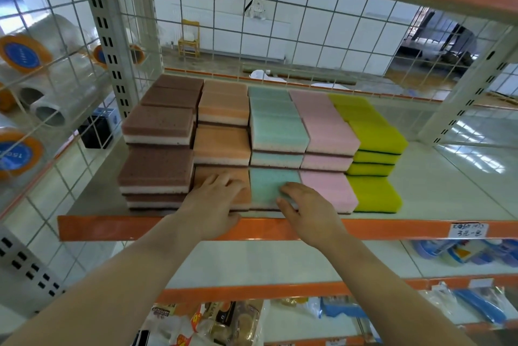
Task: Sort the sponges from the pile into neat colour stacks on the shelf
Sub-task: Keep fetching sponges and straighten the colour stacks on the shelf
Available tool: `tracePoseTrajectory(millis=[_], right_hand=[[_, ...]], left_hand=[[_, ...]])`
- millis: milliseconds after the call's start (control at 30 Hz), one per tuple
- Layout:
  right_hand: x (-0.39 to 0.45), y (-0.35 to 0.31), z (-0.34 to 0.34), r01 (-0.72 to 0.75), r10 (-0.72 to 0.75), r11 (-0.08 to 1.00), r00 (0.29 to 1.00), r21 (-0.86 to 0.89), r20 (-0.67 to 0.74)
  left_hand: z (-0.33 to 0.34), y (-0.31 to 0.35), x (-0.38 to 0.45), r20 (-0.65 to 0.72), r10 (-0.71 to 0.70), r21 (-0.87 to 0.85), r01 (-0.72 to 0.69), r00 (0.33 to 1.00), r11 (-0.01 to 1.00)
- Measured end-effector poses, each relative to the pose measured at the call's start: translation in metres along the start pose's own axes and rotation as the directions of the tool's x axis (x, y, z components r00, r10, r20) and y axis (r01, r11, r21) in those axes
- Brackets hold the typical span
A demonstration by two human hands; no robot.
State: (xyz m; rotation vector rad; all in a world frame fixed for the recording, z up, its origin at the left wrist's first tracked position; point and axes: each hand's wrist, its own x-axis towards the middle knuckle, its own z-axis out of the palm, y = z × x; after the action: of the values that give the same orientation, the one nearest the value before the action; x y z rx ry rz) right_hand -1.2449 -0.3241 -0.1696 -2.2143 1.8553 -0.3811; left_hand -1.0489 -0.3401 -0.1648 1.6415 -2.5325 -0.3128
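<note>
the sponges sit in colour rows on the shelf (448, 205), running from the back grid to the orange front rail (168, 229). from left to right: brown sponges (157, 169), orange sponges (222, 144), teal sponges (276, 132), pink sponges (329, 132) and yellow-green sponges (375, 132). the brown ones stand tallest at the front; the other colours drop to a single low sponge in the front row.

the left hand (213, 202) lies palm down on the front orange sponge (204, 174), fingers straight and spread, its grip flat on top rather than curled round anything. the right hand (308, 205) rests on the front teal sponge (269, 180), fingers fairly straight on its top and thumb at its near edge by the rail; whether that grip pinches the sponge or only presses it, i cannot tell. the front pink sponge (328, 188) touches the teal one, and the front yellow-green sponge (374, 194) sits just beside it.

a handwritten price tag (466, 229) hangs on the rail at right. clear rolls with orange ends (25, 51) lie behind the grid at left, and packaged goods (224, 323) fill the lower shelves.
</note>
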Motion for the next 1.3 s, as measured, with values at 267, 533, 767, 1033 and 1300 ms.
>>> tracePoseTrajectory(millis=[267,533,767,1033,1300], right_hand=[[0.002,0.005,-0.002,0.053,-0.053,0.998,0.999,-0.025,0.005],[0.003,0.04,-0.028,0.107,-0.101,0.988,0.993,-0.116,0.054],[0.005,0.09,-0.052,0.105,-0.082,0.975,0.989,-0.195,0.12],[0.013,0.107,-0.048,0.187,-0.164,0.969,0.975,-0.16,0.148],[0.015,0.106,-0.047,0.182,-0.16,0.968,0.978,-0.171,0.132]], left_hand=[[-0.003,0.008,0.0,0.05,-0.03,0.046,0.028,0.998,0.999],[-0.004,0.044,0.012,0.022,-0.08,0.005,0.08,0.997,0.997],[0.011,0.079,0.032,0.002,-0.119,0.055,0.118,0.993,0.991],[0.016,0.085,0.036,-0.053,-0.161,0.032,0.163,0.986,0.986],[0.019,0.084,0.033,-0.053,-0.167,0.046,0.169,0.985,0.984]])
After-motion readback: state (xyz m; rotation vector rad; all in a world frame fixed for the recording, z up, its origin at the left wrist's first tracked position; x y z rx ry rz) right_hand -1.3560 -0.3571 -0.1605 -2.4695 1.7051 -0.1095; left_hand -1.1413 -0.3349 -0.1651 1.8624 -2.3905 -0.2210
